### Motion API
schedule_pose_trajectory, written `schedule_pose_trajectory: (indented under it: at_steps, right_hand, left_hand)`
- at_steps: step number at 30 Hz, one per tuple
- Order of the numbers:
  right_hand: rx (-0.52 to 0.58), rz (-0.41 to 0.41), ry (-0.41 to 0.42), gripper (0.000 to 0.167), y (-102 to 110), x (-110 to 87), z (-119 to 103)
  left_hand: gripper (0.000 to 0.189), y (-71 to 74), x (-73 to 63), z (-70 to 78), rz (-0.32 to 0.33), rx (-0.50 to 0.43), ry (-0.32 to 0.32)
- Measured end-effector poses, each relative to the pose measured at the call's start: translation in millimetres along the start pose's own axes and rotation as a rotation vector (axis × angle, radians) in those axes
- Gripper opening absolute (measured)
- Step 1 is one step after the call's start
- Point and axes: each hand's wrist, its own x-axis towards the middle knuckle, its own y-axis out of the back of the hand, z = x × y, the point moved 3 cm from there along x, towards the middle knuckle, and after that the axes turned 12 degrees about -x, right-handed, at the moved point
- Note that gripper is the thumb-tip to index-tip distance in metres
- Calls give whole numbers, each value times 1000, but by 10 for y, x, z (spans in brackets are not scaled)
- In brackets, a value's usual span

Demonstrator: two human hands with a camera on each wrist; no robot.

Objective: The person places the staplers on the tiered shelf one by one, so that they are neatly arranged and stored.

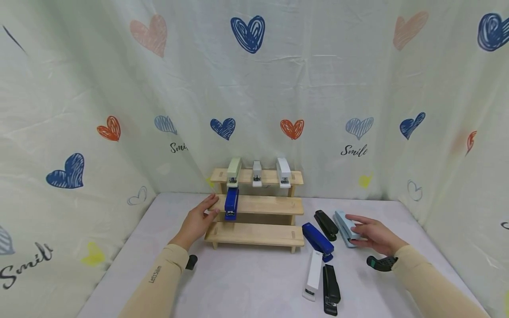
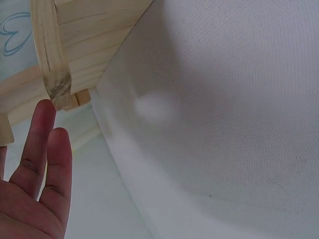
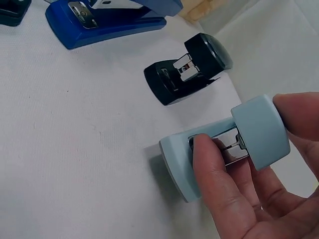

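Some curtain prints [image 1: 354,151] read "Smile"; right hand [image 1: 374,234] grips light-blue stapler [image 3: 261,133]; left hand [image 1: 199,221], fingers straight, at rack [image 1: 256,233].

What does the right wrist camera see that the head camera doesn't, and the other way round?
Only the right wrist camera shows the metal parts inside the front of the light blue stapler. Only the head camera shows the left hand at the wooden rack, the green stapler, gray stapler and white stapler on its top shelf, a blue stapler on its middle shelf and hearts behind. Both show the right hand gripping the light blue stapler, a black stapler beside it and another blue stapler on the white table.
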Motion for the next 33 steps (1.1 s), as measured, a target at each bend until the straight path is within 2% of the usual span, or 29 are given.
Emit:
schedule_pose_trajectory:
  at_steps: [10, 21, 27, 33]
  right_hand:
    - [36, 15, 13, 59, 98, -161, -29]
    - [-10, 50, 33, 58, 112, -251, -128]
    - [-12, 43, 46, 60, 51, -305, -257]
    - [-63, 50, 68, 62, -130, -369, -488]
  left_hand:
    - [50, 3, 1, 4, 5, 2, -4]
    - [50, 2, -1, 2, 5, -1, 2]
    - [50, 2, -2, 7, 6, -16, -2]
    - [48, 8, -15, 11, 24, -6, -28]
